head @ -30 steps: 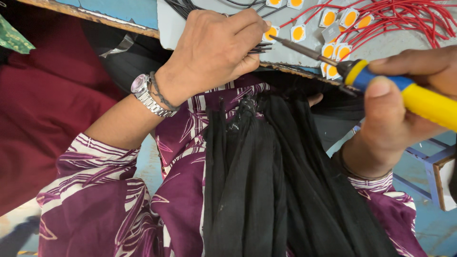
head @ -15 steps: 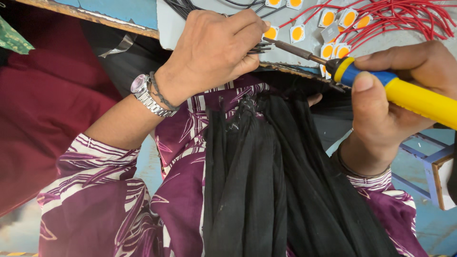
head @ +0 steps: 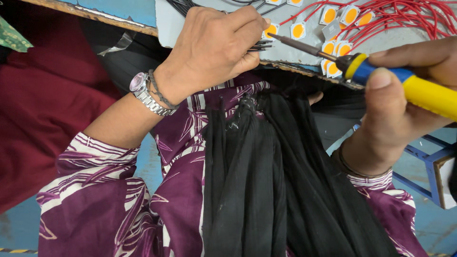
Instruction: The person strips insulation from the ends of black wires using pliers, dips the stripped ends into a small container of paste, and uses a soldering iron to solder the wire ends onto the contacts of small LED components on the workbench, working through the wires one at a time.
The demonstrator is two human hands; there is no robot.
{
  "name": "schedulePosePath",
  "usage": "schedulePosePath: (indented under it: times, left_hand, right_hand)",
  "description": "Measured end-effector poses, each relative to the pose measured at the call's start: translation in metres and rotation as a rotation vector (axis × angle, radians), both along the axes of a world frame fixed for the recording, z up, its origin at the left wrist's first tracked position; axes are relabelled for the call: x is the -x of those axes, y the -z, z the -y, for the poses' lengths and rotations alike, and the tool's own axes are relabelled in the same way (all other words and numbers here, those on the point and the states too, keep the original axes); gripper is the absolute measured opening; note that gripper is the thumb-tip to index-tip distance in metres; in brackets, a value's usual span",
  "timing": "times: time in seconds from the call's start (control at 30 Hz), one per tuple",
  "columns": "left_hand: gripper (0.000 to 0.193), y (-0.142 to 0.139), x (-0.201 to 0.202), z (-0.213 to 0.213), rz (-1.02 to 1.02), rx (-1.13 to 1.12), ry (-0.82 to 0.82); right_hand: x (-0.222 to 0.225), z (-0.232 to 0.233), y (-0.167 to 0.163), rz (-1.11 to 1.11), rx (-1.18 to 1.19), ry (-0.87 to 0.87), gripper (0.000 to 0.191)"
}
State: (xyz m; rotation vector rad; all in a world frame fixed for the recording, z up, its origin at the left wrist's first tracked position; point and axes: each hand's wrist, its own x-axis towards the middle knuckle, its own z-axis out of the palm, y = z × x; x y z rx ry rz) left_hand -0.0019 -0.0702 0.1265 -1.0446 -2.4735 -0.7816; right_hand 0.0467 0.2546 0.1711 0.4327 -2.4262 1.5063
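Iron (head: pixel 381 78) tip now nearer wires (head: pixel 259 46) than half-second ago. Left hand (head: pixel 214 47) pinches wire bundle at board (head: pixel 304 47) near edge; right hand (head: pixel 404 104) fist-grips iron, shaft pointing left.

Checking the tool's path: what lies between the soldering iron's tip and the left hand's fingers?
In the head view, only the black wire ends pinched by the left hand sit before the soldering iron tip.
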Motion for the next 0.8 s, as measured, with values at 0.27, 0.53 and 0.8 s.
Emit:
schedulePosePath:
  times: [0.27, 0.53, 0.8]
  left_hand:
    - [0.031, 0.0, 0.001, 0.0, -0.009, 0.002, 0.004]
    - [0.029, -0.002, 0.0, 0.001, -0.011, 0.01, 0.001]
    - [0.026, -0.005, -0.002, 0.0, 0.012, -0.084, -0.024]
  right_hand:
    - [0.004, -0.005, 0.002, -0.003, -0.033, -0.009, 0.038]
    - [0.006, -0.003, 0.004, -0.013, 0.014, 0.008, 0.042]
    - [0.028, 0.013, 0.012, -0.085, 0.235, -0.077, 0.047]
